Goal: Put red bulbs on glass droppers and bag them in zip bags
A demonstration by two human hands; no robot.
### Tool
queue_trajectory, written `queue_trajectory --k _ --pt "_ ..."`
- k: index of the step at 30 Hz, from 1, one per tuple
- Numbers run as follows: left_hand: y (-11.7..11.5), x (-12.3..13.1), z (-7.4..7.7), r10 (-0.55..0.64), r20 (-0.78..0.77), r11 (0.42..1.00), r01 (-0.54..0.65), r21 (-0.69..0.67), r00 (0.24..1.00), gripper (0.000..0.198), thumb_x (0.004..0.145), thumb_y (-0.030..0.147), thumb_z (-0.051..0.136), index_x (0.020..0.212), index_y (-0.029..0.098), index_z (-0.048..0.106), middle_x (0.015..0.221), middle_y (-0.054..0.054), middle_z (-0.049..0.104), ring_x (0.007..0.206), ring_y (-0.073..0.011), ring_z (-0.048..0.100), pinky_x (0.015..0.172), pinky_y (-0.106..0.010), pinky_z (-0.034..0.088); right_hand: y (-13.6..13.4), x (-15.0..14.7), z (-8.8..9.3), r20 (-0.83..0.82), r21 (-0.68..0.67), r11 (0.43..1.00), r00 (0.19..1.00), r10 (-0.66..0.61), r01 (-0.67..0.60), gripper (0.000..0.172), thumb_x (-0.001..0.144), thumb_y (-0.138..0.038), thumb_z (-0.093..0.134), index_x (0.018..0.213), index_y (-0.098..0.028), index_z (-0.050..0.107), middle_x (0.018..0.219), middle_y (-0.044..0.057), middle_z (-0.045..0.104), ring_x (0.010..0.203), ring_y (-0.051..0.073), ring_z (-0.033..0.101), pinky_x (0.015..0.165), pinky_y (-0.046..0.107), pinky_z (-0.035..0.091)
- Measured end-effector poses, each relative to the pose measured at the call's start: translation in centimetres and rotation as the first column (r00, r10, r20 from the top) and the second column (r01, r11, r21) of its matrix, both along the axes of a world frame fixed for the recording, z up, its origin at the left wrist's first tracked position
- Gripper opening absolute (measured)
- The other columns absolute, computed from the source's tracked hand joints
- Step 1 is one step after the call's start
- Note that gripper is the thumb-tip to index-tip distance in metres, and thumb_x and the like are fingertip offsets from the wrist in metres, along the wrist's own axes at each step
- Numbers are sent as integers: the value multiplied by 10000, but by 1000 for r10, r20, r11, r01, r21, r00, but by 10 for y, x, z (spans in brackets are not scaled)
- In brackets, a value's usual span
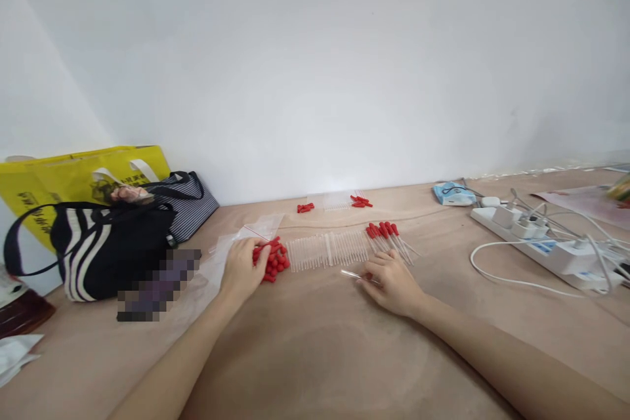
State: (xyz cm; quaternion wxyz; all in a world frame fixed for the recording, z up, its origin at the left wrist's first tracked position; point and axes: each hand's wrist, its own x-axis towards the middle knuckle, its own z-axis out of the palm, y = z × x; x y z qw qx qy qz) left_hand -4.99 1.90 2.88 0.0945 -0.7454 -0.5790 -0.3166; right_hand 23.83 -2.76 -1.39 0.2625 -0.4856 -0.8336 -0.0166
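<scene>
The left hand (245, 268) is touching piled red bulbs (279, 262), its grip being unclear; the right hand (391, 281) is pinching a clear tube (351, 273) near the tube row (325, 251) on the surface (305, 341).

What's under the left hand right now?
Piled red bulbs show around the thumb tip of the left hand, and clear plastic shows on its other side. Whatever lies directly beneath the palm is covered; I can't tell whether the hand grips a bulb.
</scene>
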Motion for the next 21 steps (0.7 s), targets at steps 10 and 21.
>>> queue_trajectory --k 10,21 --pt "-43 55 -31 -487 151 814 510 -278 860 209 776 185 476 964 191 566 862 -47 579 791 -177 546 726 -310 439 5 2 -8 -19 -33 998 998 57 -57 231 866 -218 370 949 -204 585 819 45 586 802 166 511 688 289 323" --pt "-39 68 -34 -451 117 831 465 -305 885 169 845 218 411 804 198 573 819 -15 610 818 -188 531 744 -335 368 -5 -12 -6 -84 -37 989 987 138 -141 154 832 -183 416 851 -201 568 809 12 583 755 124 528 716 290 298"
